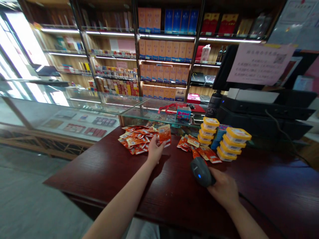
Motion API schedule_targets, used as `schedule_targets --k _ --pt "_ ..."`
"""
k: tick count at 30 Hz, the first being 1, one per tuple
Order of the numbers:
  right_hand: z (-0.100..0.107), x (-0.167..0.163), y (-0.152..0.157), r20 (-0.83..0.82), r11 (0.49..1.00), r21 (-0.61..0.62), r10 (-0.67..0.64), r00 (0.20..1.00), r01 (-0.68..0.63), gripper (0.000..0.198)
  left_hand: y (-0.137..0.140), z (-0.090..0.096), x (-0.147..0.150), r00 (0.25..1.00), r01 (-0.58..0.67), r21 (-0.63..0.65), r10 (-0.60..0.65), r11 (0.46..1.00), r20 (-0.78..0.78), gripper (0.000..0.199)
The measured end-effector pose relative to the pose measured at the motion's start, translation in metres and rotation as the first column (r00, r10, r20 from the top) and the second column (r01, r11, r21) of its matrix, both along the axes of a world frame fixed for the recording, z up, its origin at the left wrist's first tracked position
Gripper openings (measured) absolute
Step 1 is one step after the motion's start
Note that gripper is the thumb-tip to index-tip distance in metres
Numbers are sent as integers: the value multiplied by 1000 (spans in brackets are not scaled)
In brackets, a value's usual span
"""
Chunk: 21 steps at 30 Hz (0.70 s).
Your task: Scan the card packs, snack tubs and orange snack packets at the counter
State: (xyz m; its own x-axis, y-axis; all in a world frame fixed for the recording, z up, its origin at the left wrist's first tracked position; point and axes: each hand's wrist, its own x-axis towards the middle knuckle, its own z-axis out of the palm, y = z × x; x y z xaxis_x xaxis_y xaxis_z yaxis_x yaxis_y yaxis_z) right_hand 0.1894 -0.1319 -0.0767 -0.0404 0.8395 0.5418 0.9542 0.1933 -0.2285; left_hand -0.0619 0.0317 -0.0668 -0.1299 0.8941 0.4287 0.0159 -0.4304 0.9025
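Between the fingers of my left hand point(156, 151) is an orange snack packet point(164, 134), held upright just above the counter. To the left of that hand lies a heap of similar orange packets point(137, 137). My right hand point(223, 187) is wrapped round the handle of a barcode scanner point(200, 172), whose blue light is lit and whose cable trails off to the right. Beyond the scanner, a smaller group of orange packets point(199, 149) is spread on the counter.
Two stacks of yellow-lidded tubs point(230, 144) stand right of the smaller group, with blue packages point(219, 136) between them. A monitor point(225, 66) and black till equipment point(264, 113) are at the right. Behind the dark counter point(104, 172) is a glass display case point(99, 103).
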Motion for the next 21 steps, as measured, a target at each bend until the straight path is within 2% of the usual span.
schedule_targets --k 3,5,10,15,21 --pt "7 -7 2 -140 996 -85 -19 990 7 33 0 -15 8 987 134 -92 -125 987 98 32" --pt "13 -14 6 -296 992 -124 -12 955 -26 35 2 -20 8 980 163 -121 -146 979 136 35" --pt "32 -38 15 -680 974 -65 115 724 -215 34 5 -23 3 994 91 -133 -83 987 71 35" --pt "51 -56 17 -812 945 -136 65 580 -296 26 7 -26 1 998 53 -103 -56 993 -29 26" --pt "51 -61 18 -862 942 -143 32 506 -304 25 10 -29 -2 987 57 -86 -69 995 -148 26"
